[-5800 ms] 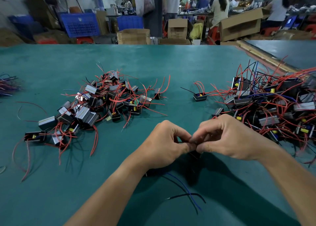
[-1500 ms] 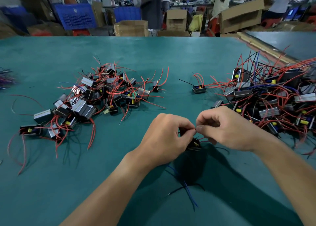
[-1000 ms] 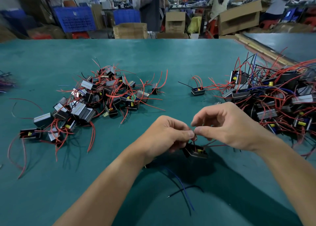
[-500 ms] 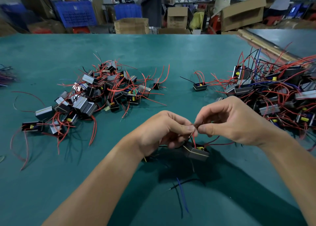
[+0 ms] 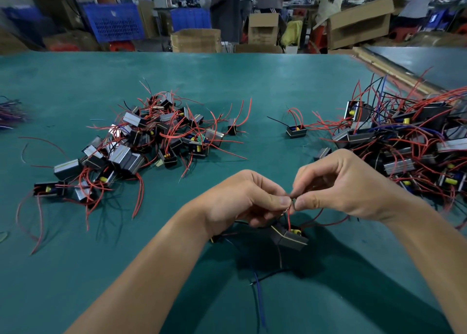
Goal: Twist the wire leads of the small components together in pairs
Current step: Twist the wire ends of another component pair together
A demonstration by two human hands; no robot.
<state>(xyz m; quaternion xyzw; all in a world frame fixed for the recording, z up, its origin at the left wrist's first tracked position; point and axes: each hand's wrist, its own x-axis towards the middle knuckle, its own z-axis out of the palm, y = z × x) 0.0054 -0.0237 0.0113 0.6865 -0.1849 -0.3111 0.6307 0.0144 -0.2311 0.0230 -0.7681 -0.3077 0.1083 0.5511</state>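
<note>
A small black component [image 5: 290,237] with a yellow part hangs just below my hands, above the green table [image 5: 227,81]. Its red wire leads [image 5: 288,218] run up to my fingertips. My left hand [image 5: 242,199] and my right hand [image 5: 341,184] meet at the centre, each pinching the bare lead ends between thumb and forefinger. A blue lead and a black lead [image 5: 257,283] trail down from the component onto the table.
A pile of components with red leads [image 5: 141,141] lies at the left, a larger tangled pile [image 5: 409,141] at the right, and one lone component [image 5: 296,131] between them. Cardboard boxes, blue crates and people fill the background beyond the table's far edge.
My hands have stayed together at the centre, working the lead ends. The component dropped from between my fingers to hang below them and turned its side toward me.
</note>
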